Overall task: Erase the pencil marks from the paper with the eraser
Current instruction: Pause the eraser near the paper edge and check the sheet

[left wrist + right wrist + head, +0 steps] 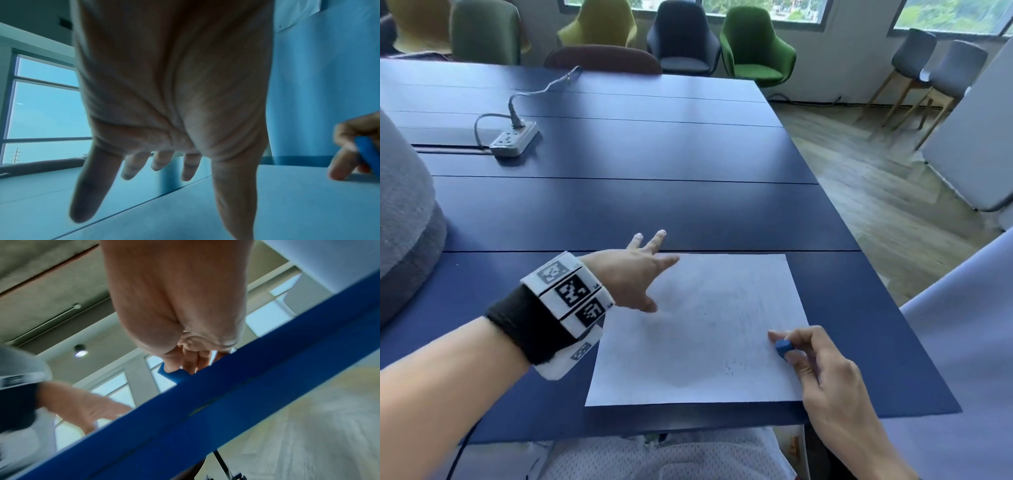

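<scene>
On blue surface [619,212]: paper [698,342] flat near front edge. Right hand [822,373] pinches eraser [782,347] at paper's right edge. Left hand [635,274] spread, fingers straight, upper-left corner. Advice: pin sheet firmly, short light strokes over remaining specks.

1. Table [640,205]: dark blue top, divided by straight seams running across it.
2. Power strip [514,138]: grey, on the far left part of the table – one cable plugged in.
3. Chairs [755,48]: upholstered, lined up beyond the far edge – yellow, green, dark grey.
4. Stools [941,72]: two grey seats on wooden legs, at the right wall.
5. Floor [876,178]: light wood planks.
6. Windows [955,15]: along the far wall, daylight and greenery outside.
7. Ceiling lamp [80,351]: round, lit.
</scene>
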Demonstrator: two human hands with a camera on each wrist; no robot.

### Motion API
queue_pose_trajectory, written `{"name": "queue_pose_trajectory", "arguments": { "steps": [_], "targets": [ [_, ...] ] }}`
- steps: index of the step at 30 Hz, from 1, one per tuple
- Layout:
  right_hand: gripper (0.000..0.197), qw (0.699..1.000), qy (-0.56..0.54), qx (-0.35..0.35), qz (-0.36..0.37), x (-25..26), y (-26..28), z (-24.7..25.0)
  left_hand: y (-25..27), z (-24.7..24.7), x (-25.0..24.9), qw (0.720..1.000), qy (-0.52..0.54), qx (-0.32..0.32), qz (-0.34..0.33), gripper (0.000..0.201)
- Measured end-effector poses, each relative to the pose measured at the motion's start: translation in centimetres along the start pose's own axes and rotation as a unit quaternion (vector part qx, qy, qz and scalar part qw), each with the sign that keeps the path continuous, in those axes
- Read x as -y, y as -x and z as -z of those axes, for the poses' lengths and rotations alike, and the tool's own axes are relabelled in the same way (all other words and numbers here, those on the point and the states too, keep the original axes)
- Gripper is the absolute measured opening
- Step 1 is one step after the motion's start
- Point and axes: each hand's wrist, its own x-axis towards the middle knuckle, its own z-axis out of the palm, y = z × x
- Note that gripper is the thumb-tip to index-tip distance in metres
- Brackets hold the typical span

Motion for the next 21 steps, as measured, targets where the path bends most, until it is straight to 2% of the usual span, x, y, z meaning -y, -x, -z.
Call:
{"name": "queue_pose_trajectory", "arguments": {
  "steps": [3,6,9,10,13,15,18,21],
  "targets": [
    [0.025,0.999,-0.027,-0.015,-0.014,-0.4,-0.3,0.1,3.0,-1.4,-1.7,0.999,0.03,-0.038,-0.012,0.09],
    [0.02,0.998,-0.048,-0.014,-0.026,-0.6,-0.3,0.3,4.8,-3.9,-6.0,0.996,0.062,-0.044,-0.04,0.093],
    [0.015,0.998,-0.06,-0.006,-0.035,-0.8,-0.3,0.4,4.3,-7.7,-11.5,0.988,0.081,-0.108,-0.071,0.084],
    [0.015,0.998,-0.053,-0.01,-0.036,-0.9,-0.2,0.4,3.9,-8.7,-13.0,0.989,0.091,-0.097,-0.071,0.086],
    [0.018,0.998,-0.043,-0.019,-0.045,-1.2,-0.2,0.6,1.9,-11.1,-16.2,0.98,0.082,-0.156,-0.089,0.094],
    [0.023,0.997,-0.05,-0.017,-0.055,-1.2,-0.3,0.8,1.6,-11.2,-16.7,0.977,0.08,-0.176,-0.093,0.093],
    [0.02,0.996,-0.061,-0.003,-0.066,-1.1,-0.4,0.8,1.9,-11.8,-14.6,0.968,0.082,-0.221,-0.082,0.078],
    [0.017,0.994,-0.084,0.015,-0.067,-0.7,-0.3,0.9,2.0,-12.9,-10.0,0.965,0.073,-0.253,-0.02,0.067]
  ]
}}
